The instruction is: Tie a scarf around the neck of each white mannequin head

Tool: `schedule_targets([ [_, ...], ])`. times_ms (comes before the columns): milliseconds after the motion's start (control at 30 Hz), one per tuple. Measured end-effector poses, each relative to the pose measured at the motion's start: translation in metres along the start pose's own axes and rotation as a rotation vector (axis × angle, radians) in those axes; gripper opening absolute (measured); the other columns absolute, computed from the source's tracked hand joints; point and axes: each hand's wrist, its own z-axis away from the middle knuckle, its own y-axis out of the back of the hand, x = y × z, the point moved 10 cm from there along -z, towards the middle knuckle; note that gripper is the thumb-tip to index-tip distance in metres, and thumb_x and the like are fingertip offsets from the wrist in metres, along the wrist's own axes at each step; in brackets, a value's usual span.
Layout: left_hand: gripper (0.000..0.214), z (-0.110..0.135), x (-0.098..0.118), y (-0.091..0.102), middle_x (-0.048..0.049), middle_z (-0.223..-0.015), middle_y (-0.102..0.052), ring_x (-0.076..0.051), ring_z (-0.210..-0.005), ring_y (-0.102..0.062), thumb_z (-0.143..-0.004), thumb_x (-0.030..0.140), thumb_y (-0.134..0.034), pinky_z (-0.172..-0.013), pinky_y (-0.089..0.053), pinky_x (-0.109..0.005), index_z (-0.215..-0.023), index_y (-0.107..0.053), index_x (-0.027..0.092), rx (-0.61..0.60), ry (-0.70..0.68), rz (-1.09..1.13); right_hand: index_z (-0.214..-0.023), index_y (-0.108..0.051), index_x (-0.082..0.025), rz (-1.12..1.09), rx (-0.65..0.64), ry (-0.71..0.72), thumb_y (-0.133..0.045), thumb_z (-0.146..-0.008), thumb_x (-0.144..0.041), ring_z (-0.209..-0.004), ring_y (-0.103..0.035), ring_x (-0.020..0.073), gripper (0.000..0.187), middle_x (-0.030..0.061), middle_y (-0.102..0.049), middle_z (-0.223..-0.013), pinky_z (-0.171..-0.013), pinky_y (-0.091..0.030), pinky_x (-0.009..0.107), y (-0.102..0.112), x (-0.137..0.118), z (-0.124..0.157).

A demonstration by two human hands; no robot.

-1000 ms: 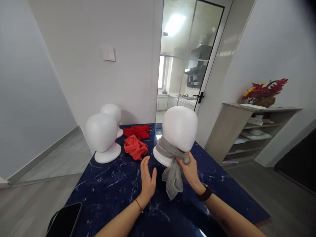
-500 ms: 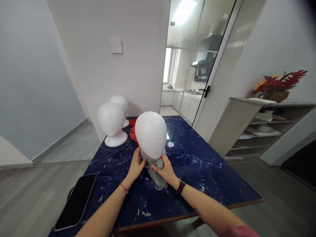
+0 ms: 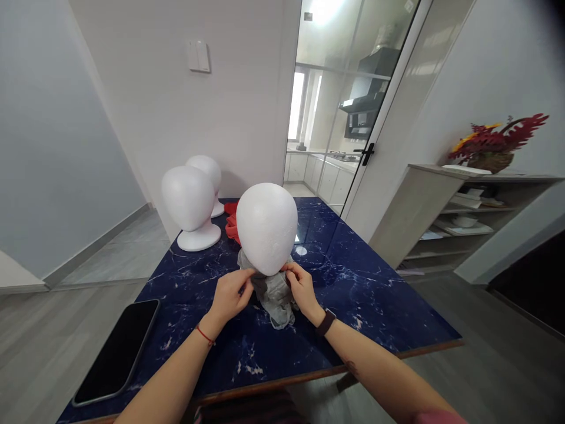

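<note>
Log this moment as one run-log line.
left hand: pinching grey fabric scarf | right hand: pinching same scarf | scarf: around neck of white foam mannequin head | surface: dark blue marbled table

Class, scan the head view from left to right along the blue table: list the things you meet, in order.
Phone → nearer bare foam head → left hand → grey scarf → right hand → shelf unit → flower basket.

No legible text — no labels, signs.
</note>
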Motion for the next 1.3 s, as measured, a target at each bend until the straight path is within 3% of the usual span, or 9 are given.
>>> schedule_targets([
  [100,0.022,0.003,0.011,-0.019,0.0026,-0.06,-0.061,-0.01,-0.05,-0.054,-0.088,0.017,-0.047,-0.056,-0.042,-0.023,-0.105,-0.061,0.017,-0.147,-0.09,-0.045,-0.082,-0.064,-0.017,-0.005,-0.025,0.006,-0.046,-0.082,-0.023,-0.065,-0.053,0.0147,0.019,0.0009,-0.064,-0.074,-0.062,-0.038,0.024,-0.001,-0.004,0.001],
  [233,0.017,0.008,0.007,-0.044,0.0012,-0.06,-0.063,-0.011,-0.05,-0.056,-0.089,0.022,-0.047,-0.054,-0.04,-0.023,-0.092,-0.063,0.018,-0.339,-0.068,-0.085,-0.084,-0.062,-0.017,-0.014,-0.045,-0.009,-0.053,-0.08,-0.028,-0.058,-0.05,0.0131,0.014,-0.0002,-0.062,-0.07,-0.056,-0.037,0.024,-0.003,-0.005,0.002],
  [367,0.016,0.013,-0.005,-0.059,0.0012,-0.059,-0.063,-0.013,-0.051,-0.057,-0.085,0.021,-0.05,-0.053,-0.038,-0.023,-0.096,-0.061,0.017,-0.441,0.019,-0.161,-0.083,-0.061,-0.017,-0.048,-0.069,-0.034,-0.059,-0.079,-0.034,-0.053,-0.046,0.0113,0.018,-0.0012,-0.059,-0.066,-0.052,-0.035,0.023,-0.008,0.0,0.002],
  [533,0.013,0.018,-0.008,-0.069,0.0019,-0.056,-0.06,-0.012,-0.051,-0.055,-0.084,0.023,-0.049,-0.054,-0.035,-0.022,-0.077,-0.059,0.019,-0.545,0.081,-0.106,-0.086,-0.061,-0.018,-0.05,0.001,-0.045,-0.057,-0.081,-0.036,-0.054,-0.046,0.0112,0.019,-0.0012,-0.059,-0.066,-0.053,-0.034,0.023,0.001,0.001,-0.001],
  [767,0.04,0.006,-0.036,-0.039,-0.0033,-0.056,-0.063,-0.014,-0.053,-0.057,-0.088,0.029,-0.036,-0.055,-0.032,-0.025,-0.058,-0.06,0.018,-0.496,0.246,-0.262,-0.083,-0.061,-0.017,-0.049,0.28,-0.113,-0.056,-0.076,-0.033,-0.058,-0.043,0.012,0.018,-0.0019,-0.055,-0.067,-0.055,-0.033,0.024,0.048,0.018,-0.015],
  [933,0.048,0.007,-0.08,-0.008,-0.0107,-0.071,-0.071,-0.024,-0.069,-0.066,-0.089,0.042,-0.032,-0.057,-0.036,-0.028,-0.07,-0.07,0.02,-0.48,0.516,-0.581,-0.086,-0.058,-0.017,-0.244,0.275,-0.218,-0.06,-0.071,-0.037,-0.061,-0.049,0.0131,0.025,-0.001,-0.056,-0.069,-0.058,-0.04,0.025,0.046,0.043,-0.019],
  [1133,0.055,0.02,-0.115,0.036,-0.0155,-0.081,-0.072,-0.033,-0.081,-0.067,-0.089,0.047,-0.027,-0.062,-0.044,-0.035,-0.077,-0.072,0.017,-0.407,0.799,-0.681,-0.094,-0.046,-0.023,-0.5,0.388,-0.366,-0.067,-0.063,-0.036,-0.055,-0.055,0.012,0.039,-0.0038,-0.059,-0.07,-0.05,-0.043,0.023,0.052,0.066,-0.014],
  [1233,0.054,0.028,-0.127,0.042,-0.0164,-0.081,-0.071,-0.035,-0.083,-0.066,-0.085,0.057,-0.033,-0.065,-0.046,-0.038,-0.089,-0.069,0.016,-0.372,0.877,-0.655,-0.087,-0.041,-0.024,-0.532,0.451,-0.379,-0.065,-0.064,-0.036,-0.047,-0.051,0.0098,0.035,-0.0052,-0.058,-0.067,-0.044,-0.04,0.022,0.066,0.078,-0.019],
  [1300,0.052,0.031,-0.129,0.034,-0.0164,-0.089,-0.07,-0.034,-0.088,-0.066,-0.082,0.056,-0.043,-0.068,-0.048,-0.039,-0.106,-0.063,0.015,-0.345,0.846,-0.59,-0.082,-0.039,-0.024,-0.513,0.433,-0.334,-0.064,-0.065,-0.038,-0.043,-0.047,0.0092,0.032,-0.0064,-0.055,-0.061,-0.042,-0.039,0.023,0.073,0.079,-0.026],
])
